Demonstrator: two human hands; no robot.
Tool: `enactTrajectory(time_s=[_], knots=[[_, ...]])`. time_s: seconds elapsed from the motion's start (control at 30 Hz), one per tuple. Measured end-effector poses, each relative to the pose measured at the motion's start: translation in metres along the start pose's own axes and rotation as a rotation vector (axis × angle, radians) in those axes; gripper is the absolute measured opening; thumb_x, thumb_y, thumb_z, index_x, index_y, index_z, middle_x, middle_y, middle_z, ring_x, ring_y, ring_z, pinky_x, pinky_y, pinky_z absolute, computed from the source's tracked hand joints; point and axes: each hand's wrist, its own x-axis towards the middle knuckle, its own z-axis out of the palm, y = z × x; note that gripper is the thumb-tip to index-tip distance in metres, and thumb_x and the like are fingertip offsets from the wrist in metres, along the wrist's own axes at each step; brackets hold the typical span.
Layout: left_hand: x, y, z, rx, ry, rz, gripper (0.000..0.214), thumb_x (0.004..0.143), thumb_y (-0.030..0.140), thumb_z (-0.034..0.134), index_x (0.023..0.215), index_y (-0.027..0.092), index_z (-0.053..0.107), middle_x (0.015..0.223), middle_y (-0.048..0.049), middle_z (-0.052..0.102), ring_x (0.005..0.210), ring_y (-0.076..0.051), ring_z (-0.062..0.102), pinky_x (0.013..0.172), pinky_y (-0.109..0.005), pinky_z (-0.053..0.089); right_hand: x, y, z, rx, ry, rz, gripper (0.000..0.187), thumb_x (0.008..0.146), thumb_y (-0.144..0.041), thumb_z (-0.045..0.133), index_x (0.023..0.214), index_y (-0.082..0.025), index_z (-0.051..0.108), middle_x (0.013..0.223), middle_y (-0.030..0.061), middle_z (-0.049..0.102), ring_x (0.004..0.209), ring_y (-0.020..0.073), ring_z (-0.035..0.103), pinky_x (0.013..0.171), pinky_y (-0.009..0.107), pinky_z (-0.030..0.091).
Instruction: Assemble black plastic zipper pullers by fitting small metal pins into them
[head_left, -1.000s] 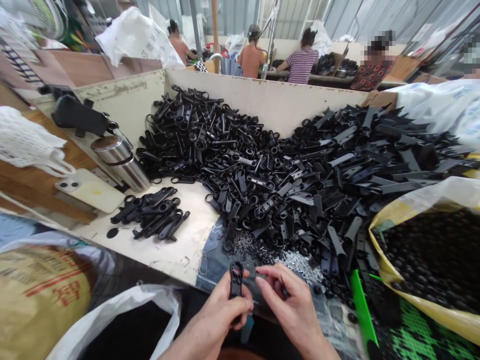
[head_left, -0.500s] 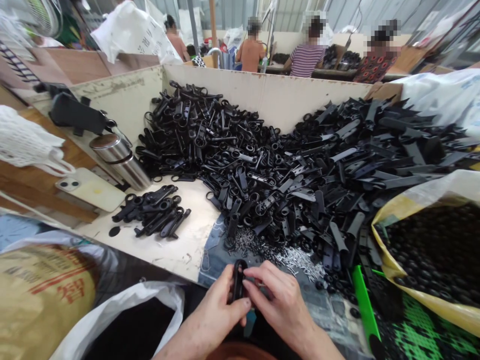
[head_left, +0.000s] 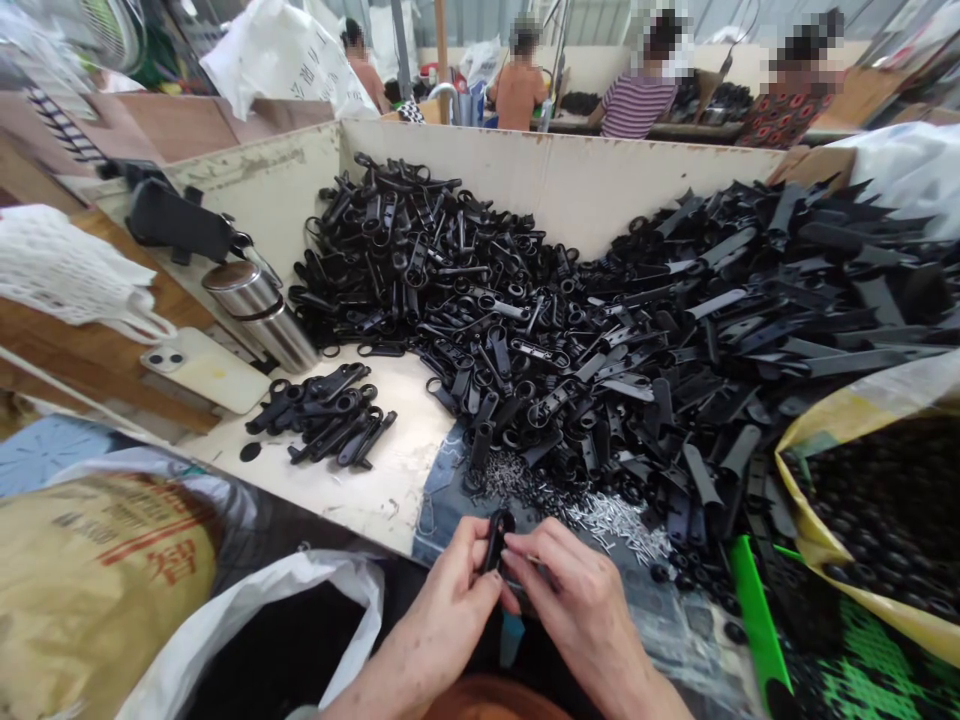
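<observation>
Between my hands, over the table's front edge, is a black plastic part with a ring-shaped end (head_left: 496, 540). My left hand (head_left: 459, 590) is closed around its body, thumb along the near side. The fingers of my right hand (head_left: 574, 585) are pinched together against the part's right side; whether a small piece sits between them is hidden. Just beyond lie a heap of small silver pins (head_left: 616, 522) and a patch of tiny screws (head_left: 504, 478). A small group of similar black parts (head_left: 337, 415) rests on the bare board to the left.
A large pile of black parts (head_left: 450, 270) fills the walled table. At left stand a steel flask (head_left: 259, 315) and a phone (head_left: 206, 370). Sacks flank me: a white one (head_left: 367, 590) and a yellow one (head_left: 795, 450) near a green tray (head_left: 757, 620). Several people sit beyond the wall.
The view has shifted slightly, so the scene sits further right and the table's far side a bit higher. My left hand has turned the black part a little; both hands stay on it.
</observation>
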Motion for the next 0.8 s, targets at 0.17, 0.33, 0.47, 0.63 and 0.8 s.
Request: enactTrajectory(time_s=[0.17, 0.33, 0.47, 0.63, 0.8], knots=[[0.001, 0.003, 0.003, 0.047, 0.020, -0.011, 0.026, 0.086, 0.019, 0.054, 0.111, 0.022, 0.053, 0.081, 0.0005, 0.064, 0.084, -0.019, 0.063, 0.090, -0.031, 0.043, 0.000, -0.003, 0.000, 0.006, 0.006, 0.060, 0.024, 0.105, -0.027, 0.053, 0.092, -0.021, 0.073, 0.075, 0.0021, 0.065, 0.059, 0.0147, 0.064, 0.053, 0.024, 0.046], [0.003, -0.001, 0.005, 0.112, 0.033, 0.011, 0.028, 0.088, 0.013, 0.050, 0.115, 0.022, 0.052, 0.088, -0.0002, 0.065, 0.078, -0.017, 0.063, 0.085, -0.030, 0.046, -0.003, -0.003, 0.002, -0.042, 0.015, 0.080, 0.025, 0.106, -0.029, 0.052, 0.092, -0.023, 0.072, 0.075, 0.0019, 0.064, 0.060, 0.0151, 0.065, 0.053, 0.024, 0.047], [0.004, -0.002, 0.008, 0.165, 0.063, 0.001, 0.026, 0.090, 0.012, 0.047, 0.113, 0.021, 0.054, 0.079, 0.0020, 0.061, 0.074, -0.016, 0.062, 0.078, -0.028, 0.046, -0.007, -0.002, 0.004, -0.073, 0.007, 0.076, 0.025, 0.106, -0.028, 0.051, 0.091, -0.023, 0.071, 0.076, 0.0019, 0.066, 0.062, 0.0153, 0.067, 0.056, 0.024, 0.047], [0.008, -0.011, 0.007, 0.096, 0.068, 0.017, 0.019, 0.091, 0.016, 0.049, 0.108, 0.021, 0.055, 0.082, 0.0012, 0.063, 0.065, -0.013, 0.056, 0.067, -0.025, 0.044, -0.013, -0.001, 0.007, -0.099, -0.030, 0.064, 0.023, 0.106, -0.022, 0.048, 0.098, -0.022, 0.070, 0.078, 0.0024, 0.066, 0.063, 0.0158, 0.066, 0.057, 0.025, 0.047], [0.012, -0.020, 0.000, 0.149, 0.017, 0.040, 0.009, 0.097, 0.029, 0.050, 0.100, 0.021, 0.054, 0.070, 0.0054, 0.059, 0.050, -0.009, 0.044, 0.052, -0.022, 0.035, -0.013, -0.003, 0.003, -0.158, -0.076, -0.020, 0.020, 0.102, -0.018, 0.049, 0.098, -0.021, 0.069, 0.076, 0.0023, 0.066, 0.063, 0.0176, 0.067, 0.058, 0.027, 0.046]])
